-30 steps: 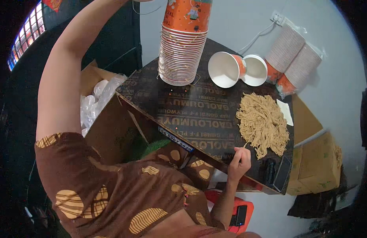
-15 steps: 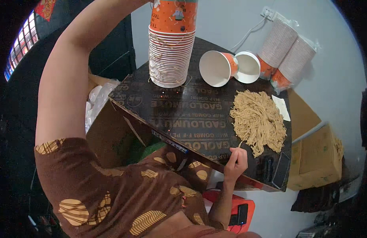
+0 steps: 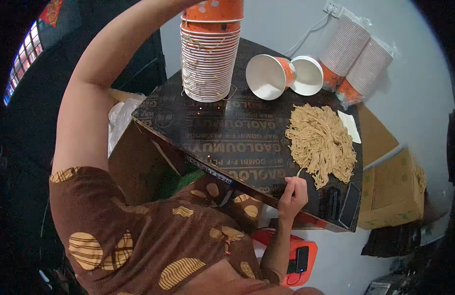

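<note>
A tall stack of upside-down paper cups (image 3: 207, 69) with white rims stands at the far edge of the table. An orange paper cup (image 3: 215, 9) sits over its top, its rim apart from the rims below, with a band of orange between. My left arm (image 3: 97, 88) reaches up to this cup; the hand is beyond the top edge. Close to the table's near edge, my right hand (image 3: 295, 192) is closed on a tan string (image 3: 299, 173), whose short end shows at the thumb. Just beyond it lies a loose heap of tan strings (image 3: 323, 142).
Two orange cups (image 3: 266, 77) lie on their sides by the wall. Right of them lean two wrapped cup stacks (image 3: 345, 46). A white paper piece (image 3: 349, 126) and a phone-like dark slab (image 3: 349, 204) lie on the table's right. Cardboard boxes (image 3: 394, 189) flank the table.
A second white rim now shows above the stack's top rim, with orange above and below it. My right hand stays closed at the table edge. The whole view has shifted slightly.
</note>
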Demonstrator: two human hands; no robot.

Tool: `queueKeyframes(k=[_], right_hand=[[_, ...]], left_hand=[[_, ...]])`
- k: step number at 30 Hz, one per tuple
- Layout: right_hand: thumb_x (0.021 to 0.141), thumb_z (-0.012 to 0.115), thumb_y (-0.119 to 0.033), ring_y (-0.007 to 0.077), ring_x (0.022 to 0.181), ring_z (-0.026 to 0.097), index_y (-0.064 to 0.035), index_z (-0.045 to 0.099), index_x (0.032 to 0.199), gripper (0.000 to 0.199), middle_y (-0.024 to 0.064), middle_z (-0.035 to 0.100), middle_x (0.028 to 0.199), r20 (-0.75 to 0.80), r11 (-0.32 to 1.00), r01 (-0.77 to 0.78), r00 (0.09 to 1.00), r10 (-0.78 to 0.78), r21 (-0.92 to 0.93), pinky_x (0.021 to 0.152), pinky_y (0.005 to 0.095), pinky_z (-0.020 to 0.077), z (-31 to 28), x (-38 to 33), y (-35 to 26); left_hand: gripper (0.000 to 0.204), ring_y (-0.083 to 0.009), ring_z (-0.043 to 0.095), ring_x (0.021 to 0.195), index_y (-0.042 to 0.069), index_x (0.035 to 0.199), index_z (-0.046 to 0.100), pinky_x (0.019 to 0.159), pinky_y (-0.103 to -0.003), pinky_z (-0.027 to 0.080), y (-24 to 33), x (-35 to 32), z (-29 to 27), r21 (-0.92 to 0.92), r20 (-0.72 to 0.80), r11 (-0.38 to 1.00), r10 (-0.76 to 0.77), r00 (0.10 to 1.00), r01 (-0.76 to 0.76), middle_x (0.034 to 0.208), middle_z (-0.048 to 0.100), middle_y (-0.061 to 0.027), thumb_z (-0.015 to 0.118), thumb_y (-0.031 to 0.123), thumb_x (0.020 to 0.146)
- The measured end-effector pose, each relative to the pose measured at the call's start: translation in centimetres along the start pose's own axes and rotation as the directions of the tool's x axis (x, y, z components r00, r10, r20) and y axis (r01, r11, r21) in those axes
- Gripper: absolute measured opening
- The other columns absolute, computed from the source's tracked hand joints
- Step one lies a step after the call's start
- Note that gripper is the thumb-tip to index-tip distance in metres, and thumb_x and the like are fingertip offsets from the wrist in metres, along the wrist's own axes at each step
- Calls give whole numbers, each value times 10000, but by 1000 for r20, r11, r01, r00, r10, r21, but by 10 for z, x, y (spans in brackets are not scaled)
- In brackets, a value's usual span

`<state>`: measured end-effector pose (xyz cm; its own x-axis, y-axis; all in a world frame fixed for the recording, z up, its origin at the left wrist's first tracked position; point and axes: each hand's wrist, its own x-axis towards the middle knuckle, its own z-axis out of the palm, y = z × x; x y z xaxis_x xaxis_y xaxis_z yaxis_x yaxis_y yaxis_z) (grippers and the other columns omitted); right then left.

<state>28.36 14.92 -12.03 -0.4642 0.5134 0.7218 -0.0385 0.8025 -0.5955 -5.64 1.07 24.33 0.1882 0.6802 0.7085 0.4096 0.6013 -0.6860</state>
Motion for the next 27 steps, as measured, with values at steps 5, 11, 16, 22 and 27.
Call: queueKeyframes(k=[5,11,16,22,27], right_hand=[[940,558,-31,290,751,603,18,629,845,128,132,611,819,12,1000,-15,1000,15,-15,688,367,487,2,-1,0],[938,544,-15,267,730,592,33,617,847,126,127,605,807,54,997,22,998,-17,-76,674,347,479,3,-1,1],[948,531,-19,246,708,587,47,606,844,144,124,601,789,58,989,52,997,-44,-141,652,328,470,4,0,-1],[954,527,-30,233,714,590,48,607,837,161,124,600,793,72,997,-34,997,39,-69,666,314,464,2,5,-5],[941,535,-16,221,724,594,46,617,847,140,116,603,793,83,992,-121,989,119,20,682,305,469,0,5,-6]], left_hand=[[434,-435,576,1118,-35,1092,639,892,-516,485,-28,-14,33,-128,243,956,-229,943,265,1153,623,-258,554,369,959],[499,-436,658,942,-25,1097,650,821,-519,509,-18,-36,49,-382,594,767,-222,773,515,1021,679,-280,456,423,992],[574,-438,662,959,-15,1107,655,833,-513,508,-15,-36,53,-383,577,760,-246,779,525,1042,679,-284,434,498,975],[318,-433,610,974,-22,980,625,790,-502,503,36,-56,67,-251,-257,956,-215,942,149,1074,630,-265,622,273,862],[174,-274,619,909,55,952,580,730,-389,510,143,-66,105,-540,-203,797,188,961,-270,955,583,-94,641,103,797]])
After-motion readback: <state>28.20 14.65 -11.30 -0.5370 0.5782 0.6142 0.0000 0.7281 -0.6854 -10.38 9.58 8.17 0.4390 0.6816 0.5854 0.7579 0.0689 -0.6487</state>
